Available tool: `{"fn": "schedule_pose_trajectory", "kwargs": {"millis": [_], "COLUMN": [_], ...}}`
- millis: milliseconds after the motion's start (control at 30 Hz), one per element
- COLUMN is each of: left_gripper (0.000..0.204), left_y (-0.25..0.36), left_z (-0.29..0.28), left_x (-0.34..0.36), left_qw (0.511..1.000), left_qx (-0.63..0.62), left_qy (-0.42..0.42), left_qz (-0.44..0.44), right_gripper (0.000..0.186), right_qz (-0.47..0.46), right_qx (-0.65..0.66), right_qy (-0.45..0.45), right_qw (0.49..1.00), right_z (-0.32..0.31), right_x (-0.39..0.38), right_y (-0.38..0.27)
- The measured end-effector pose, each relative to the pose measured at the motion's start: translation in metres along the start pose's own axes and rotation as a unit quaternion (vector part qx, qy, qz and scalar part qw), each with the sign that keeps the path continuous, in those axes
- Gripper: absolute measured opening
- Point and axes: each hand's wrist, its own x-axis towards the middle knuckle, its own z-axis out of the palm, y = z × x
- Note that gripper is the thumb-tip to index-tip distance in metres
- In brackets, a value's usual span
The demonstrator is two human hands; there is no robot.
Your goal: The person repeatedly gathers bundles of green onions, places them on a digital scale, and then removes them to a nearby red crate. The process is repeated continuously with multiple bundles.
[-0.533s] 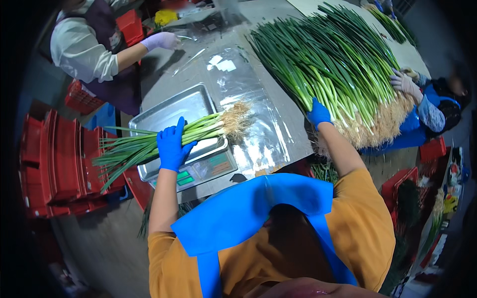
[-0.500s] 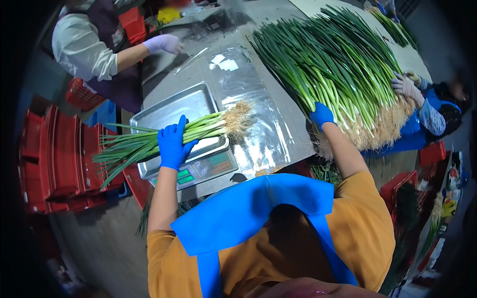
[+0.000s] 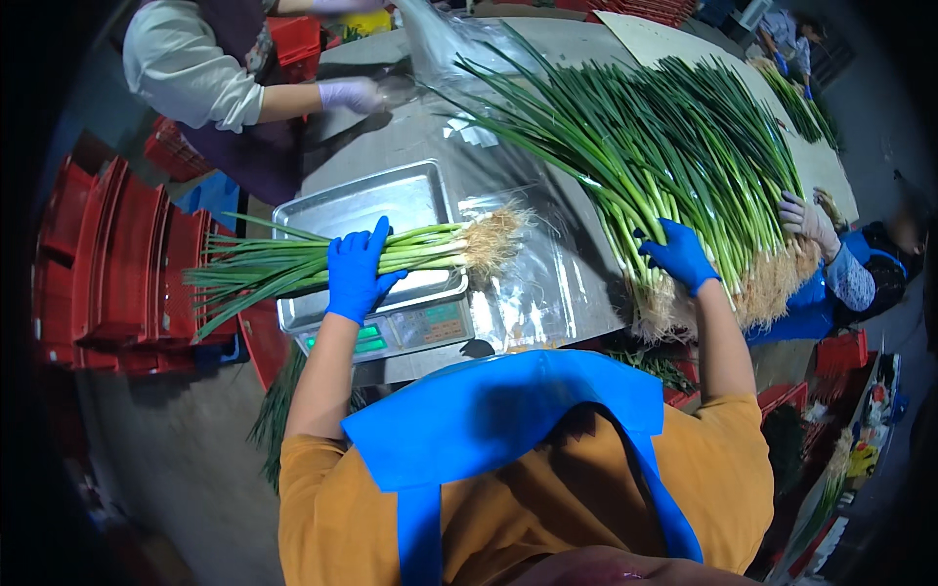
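My left hand, in a blue glove, grips a bunch of green onions across the metal tray of a weighing scale. Its roots point right and its leaves hang past the tray's left edge. At the right, my blue-gloved right hand closes its fingers around pale stalks at the near left side of a large pile of green onions. The fingertips are partly hidden among the stalks.
Across the table at left, a person in a dark apron and pale gloves handles clear plastic. Another person's gloved hand touches the pile's right side. Clear plastic sheeting lies beside the scale. Red crates stand at left.
My right hand has shifted right and nearer, and the stalks by it have moved with their roots toward me. The person across now lifts clear plastic. My left hand stays on its bunch.
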Motion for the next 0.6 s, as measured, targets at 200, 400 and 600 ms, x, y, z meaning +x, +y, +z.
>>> {"fn": "schedule_pose_trajectory", "kwargs": {"millis": [200,400,600], "left_gripper": [0.091,0.091,0.080], "left_y": [0.000,0.002,-0.001], "left_z": [0.000,0.004,0.004], "left_x": [-0.004,-0.011,-0.016], "left_qw": [1.000,0.994,0.961], "left_qx": [-0.010,0.057,0.133], "left_qy": [-0.015,0.090,0.216], "left_qz": [-0.018,-0.007,0.110], "right_gripper": [0.032,0.034,0.040], "right_qz": [-0.112,-0.374,-0.455], "right_qx": [-0.005,-0.161,-0.271], "right_qy": [-0.092,-0.097,-0.168], "right_qw": [0.989,0.908,0.831], "right_z": [0.018,0.134,0.269], "right_x": [-0.021,0.053,0.105], "right_y": [-0.125,-0.189,-0.161]}}
